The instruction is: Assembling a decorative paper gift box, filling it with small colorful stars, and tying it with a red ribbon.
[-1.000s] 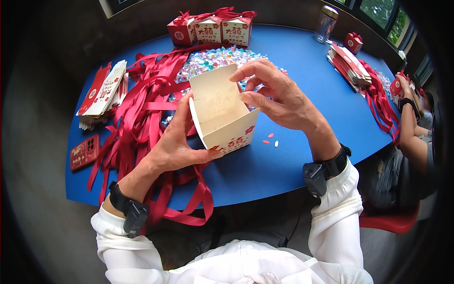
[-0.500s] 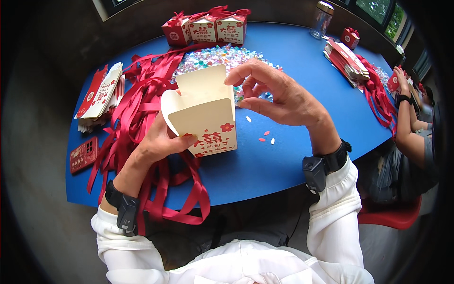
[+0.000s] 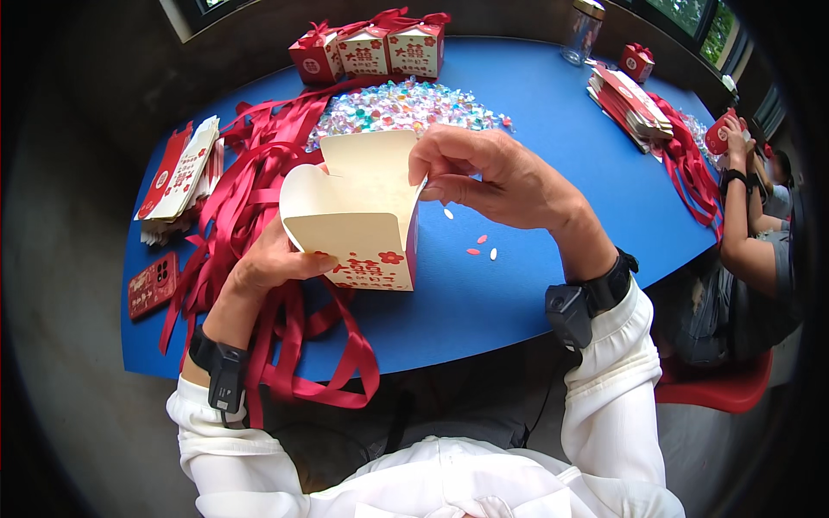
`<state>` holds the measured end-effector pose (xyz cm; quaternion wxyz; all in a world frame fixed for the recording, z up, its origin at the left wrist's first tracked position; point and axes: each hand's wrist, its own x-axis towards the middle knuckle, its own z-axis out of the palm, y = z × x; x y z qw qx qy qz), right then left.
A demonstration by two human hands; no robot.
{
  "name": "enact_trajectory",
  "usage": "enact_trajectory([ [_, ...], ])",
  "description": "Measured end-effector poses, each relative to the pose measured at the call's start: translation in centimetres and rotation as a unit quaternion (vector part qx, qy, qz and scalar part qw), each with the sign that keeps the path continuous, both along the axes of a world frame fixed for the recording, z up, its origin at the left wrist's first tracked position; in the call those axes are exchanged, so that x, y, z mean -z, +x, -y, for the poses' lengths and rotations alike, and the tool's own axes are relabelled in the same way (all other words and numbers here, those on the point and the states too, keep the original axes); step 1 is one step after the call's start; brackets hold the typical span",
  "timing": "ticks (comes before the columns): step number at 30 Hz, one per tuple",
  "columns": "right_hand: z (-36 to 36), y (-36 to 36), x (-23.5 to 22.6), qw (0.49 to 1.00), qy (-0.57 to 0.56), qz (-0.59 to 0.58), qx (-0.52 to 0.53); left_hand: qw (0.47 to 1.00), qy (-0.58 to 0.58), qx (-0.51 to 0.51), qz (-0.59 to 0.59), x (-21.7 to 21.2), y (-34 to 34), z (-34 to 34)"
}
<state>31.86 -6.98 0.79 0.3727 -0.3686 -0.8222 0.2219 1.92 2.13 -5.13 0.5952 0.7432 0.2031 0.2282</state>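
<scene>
A small cream-and-red paper gift box [image 3: 350, 237] stands open-topped above the table, its flaps spread and its pale inside facing up. My left hand [image 3: 275, 263] grips it from the left side, thumb across the printed front and the other fingers hidden behind. With thumb and fingertips, my right hand [image 3: 484, 173] pinches the box's right-hand flap. Dark red ribbons [image 3: 250, 198] lie in a loose heap behind and under my left forearm. Beyond the box spreads a pile of shiny wrapped candies [image 3: 414, 104] in several colours.
Flat folded boxes [image 3: 186, 173] and a red phone [image 3: 154, 285] lie at the left. Finished boxes with bows [image 3: 367, 53] stand at the back. A glass bottle [image 3: 582, 34] and another stack of folded boxes [image 3: 630, 108] are far right, near a co-worker's arm [image 3: 738, 198].
My right hand has closed onto the right flap, which now bends outward. The box has shifted slightly left and tipped a little, showing more of its inside.
</scene>
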Motion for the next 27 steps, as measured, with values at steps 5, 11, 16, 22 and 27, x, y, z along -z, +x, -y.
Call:
enact_trajectory([
  [5,-0.5,0.0,0.4,0.996,-0.015,-0.054,-0.067,0.999,0.017,0.024,-0.014,-0.3,0.3,-0.1],
  [11,-0.9,-0.1,0.6,0.970,-0.162,-0.164,-0.075,1.000,0.007,-0.001,0.016,-0.7,0.8,0.7],
  [16,-0.9,0.0,0.2,0.957,-0.201,-0.189,-0.084,1.000,0.019,0.021,0.013,-1.0,0.7,0.5],
  [22,-1.0,0.5,0.3,0.972,-0.176,-0.123,-0.092,1.000,0.021,0.013,-0.014,-0.3,0.3,0.2],
  [27,-1.0,0.8,0.1,0.976,-0.153,-0.104,-0.118,1.000,0.016,0.011,-0.018,-0.3,0.3,0.2],
])
